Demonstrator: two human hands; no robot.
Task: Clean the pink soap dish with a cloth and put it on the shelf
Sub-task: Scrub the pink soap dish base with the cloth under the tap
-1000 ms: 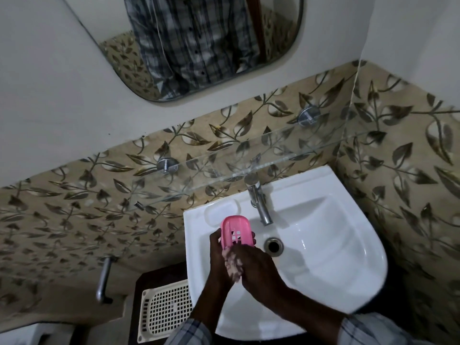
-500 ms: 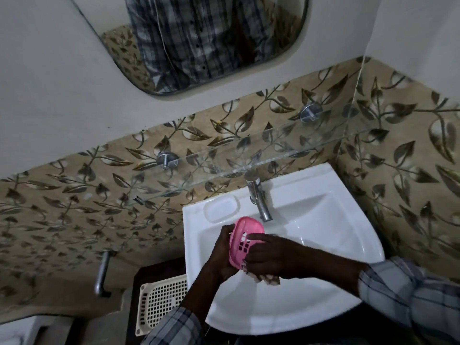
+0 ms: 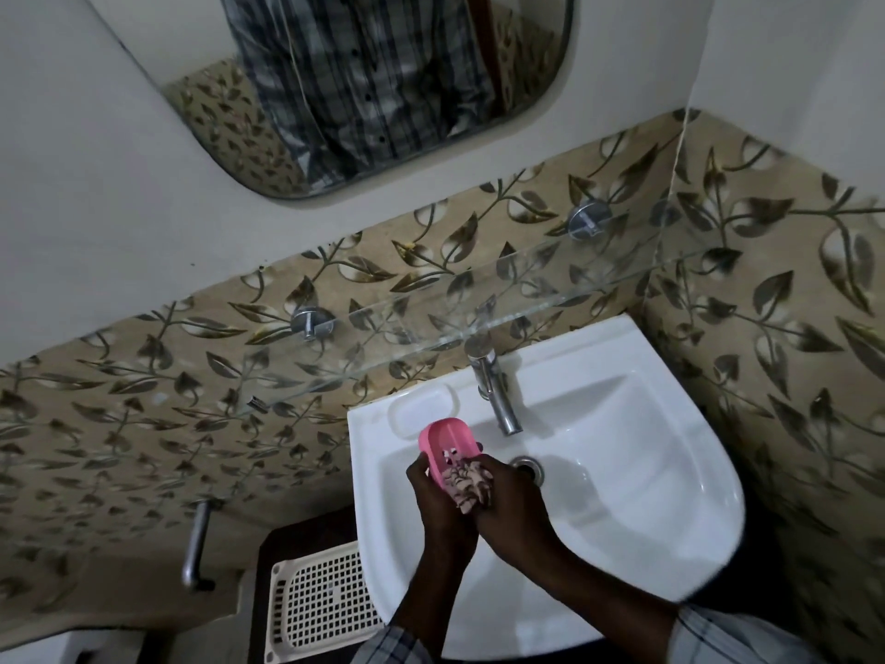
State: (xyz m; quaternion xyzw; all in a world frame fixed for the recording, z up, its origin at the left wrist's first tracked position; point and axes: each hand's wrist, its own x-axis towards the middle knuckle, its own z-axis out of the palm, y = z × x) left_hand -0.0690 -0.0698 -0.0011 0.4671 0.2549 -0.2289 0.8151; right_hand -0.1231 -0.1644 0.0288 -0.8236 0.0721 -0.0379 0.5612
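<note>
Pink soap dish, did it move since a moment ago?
Yes. The pink soap dish has shifted a little left, away from the tap and toward the soap recess on the sink.

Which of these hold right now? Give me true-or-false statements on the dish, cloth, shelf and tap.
1. The left hand holds the pink soap dish over the sink. True.
2. The right hand presses the cloth against the dish. True.
3. The dish sits on the glass shelf. False: it is in the hand, below the shelf.
4. Water runs from the tap. False: no stream shows.
</note>
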